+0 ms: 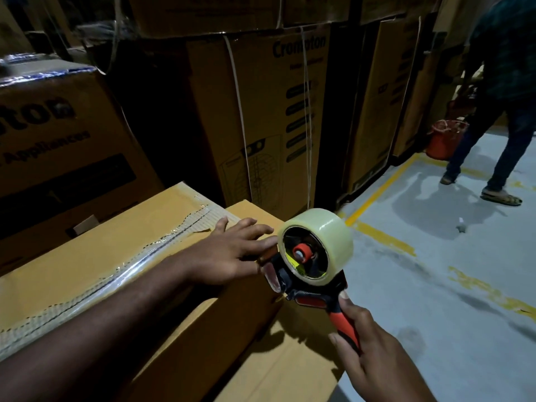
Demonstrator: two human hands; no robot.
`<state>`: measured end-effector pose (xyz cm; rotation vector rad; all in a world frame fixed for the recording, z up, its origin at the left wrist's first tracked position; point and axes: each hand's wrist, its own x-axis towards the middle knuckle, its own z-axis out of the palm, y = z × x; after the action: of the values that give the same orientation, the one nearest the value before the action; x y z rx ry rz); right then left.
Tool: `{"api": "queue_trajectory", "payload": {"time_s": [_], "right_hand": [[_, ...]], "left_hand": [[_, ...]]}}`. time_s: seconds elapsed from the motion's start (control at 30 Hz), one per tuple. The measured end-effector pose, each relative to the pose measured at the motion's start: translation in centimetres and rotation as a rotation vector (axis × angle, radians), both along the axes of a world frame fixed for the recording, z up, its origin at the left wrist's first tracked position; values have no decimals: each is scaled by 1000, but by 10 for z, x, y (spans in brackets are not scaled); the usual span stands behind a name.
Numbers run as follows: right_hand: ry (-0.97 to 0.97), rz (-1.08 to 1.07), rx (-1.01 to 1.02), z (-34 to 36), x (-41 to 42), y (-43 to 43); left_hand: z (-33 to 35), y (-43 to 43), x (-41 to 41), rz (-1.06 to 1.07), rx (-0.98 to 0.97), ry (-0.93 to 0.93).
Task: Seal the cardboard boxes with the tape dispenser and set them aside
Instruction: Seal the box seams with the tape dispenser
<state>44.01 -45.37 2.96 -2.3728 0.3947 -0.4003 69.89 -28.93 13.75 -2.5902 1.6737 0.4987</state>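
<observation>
Dim light; upper area nearly black. Tall printed carton [261, 117], strapped, stands at the back among stacked cartons. Right of it: grey concrete floor [435, 242] with worn yellow lines [380, 187]. Further right of the carton, an orange bucket [445, 139] sits on the floor; a person [499, 111] stands just beside it.

Tall brown printed cartons [261, 117], bound with pale straps, stand stacked along the back. To the right, a grey concrete floor [435, 256] carries yellow painted lines [380, 184]. A person in a dark checked shirt [504, 82] stands near an orange bucket [445, 139].
</observation>
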Motion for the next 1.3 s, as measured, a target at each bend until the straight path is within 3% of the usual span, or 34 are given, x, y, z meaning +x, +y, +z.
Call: {"api": "queue_trajectory", "payload": {"time_s": [0.17, 0.33, 0.5, 0.73, 0.87, 0.97, 1.1, 1.3], "right_hand": [[0, 2, 0, -3, 2, -11], [32, 57, -8, 6, 5, -18], [160, 131, -63, -11, -6, -15], [357, 181, 403, -30, -3, -14], [404, 220, 960, -17, -2, -43], [407, 264, 1200, -17, 2, -52], [369, 228, 1309, -17, 29, -41], [354, 275, 1181, -19, 111, -2]], "left_hand": [[-3, -20, -12, 69, -14, -97], [-6, -21, -12, 120, -124, -3], [-14, -30, -14, 138, -68, -158], [-14, -32, -19, 242, -37, -186], [-9, -27, -30, 285, -12, -255], [-17, 2, -37, 343, -60, -306], [-32, 53, -35, 418, -130, -389], [-32, 88, -64, 504, -169, -476]]}}
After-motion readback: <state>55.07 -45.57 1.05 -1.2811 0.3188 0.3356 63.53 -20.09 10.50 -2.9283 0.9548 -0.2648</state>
